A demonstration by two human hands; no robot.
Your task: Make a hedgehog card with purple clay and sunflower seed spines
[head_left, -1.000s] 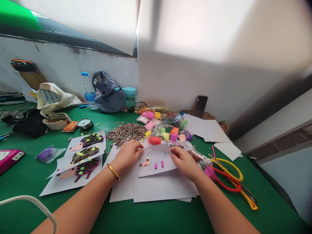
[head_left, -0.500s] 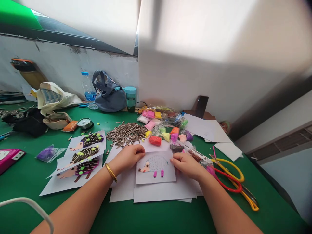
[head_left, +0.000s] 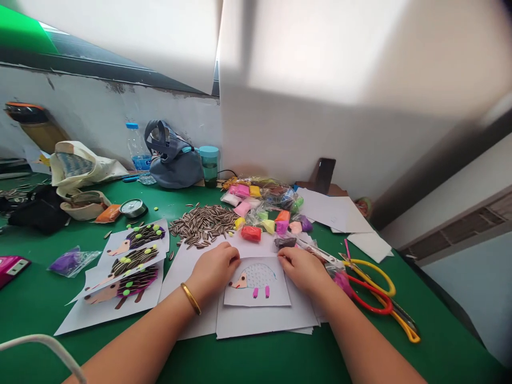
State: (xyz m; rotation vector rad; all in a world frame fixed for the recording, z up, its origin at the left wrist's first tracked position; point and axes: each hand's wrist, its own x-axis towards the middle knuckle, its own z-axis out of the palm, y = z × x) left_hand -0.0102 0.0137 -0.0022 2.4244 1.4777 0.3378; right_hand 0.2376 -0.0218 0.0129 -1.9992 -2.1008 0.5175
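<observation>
A small white paper with a hedgehog picture (head_left: pixel 259 297) lies on larger white sheets (head_left: pixel 268 324). The hedgehog has a drawn blue outline with small marks inside, a peach face and two pink legs. My left hand (head_left: pixel 214 269), with a gold bangle at the wrist, pinches the paper's upper left edge. At the upper right corner, my right hand (head_left: pixel 302 269) grips it with bent fingers. Just beyond the hands are a heap of sunflower seeds (head_left: pixel 202 224) and several colored clay packets, among them a red one (head_left: pixel 250 233).
Finished-looking hedgehog pictures (head_left: pixel 136 266) with seeds lie at left, near a purple clay packet (head_left: pixel 68 261). Yellow and red-handled scissors (head_left: pixel 376 304) rest at right. Behind stand a blue-grey bag (head_left: pixel 176 165), a teal-lidded cup (head_left: pixel 209 165) and a phone (head_left: pixel 325 176). A white cable (head_left: pixel 48 341) curves at lower left.
The view has shifted slightly, so most things appear farther left. My left hand sits a little lower along the paper's edge. Both hands still hold the paper.
</observation>
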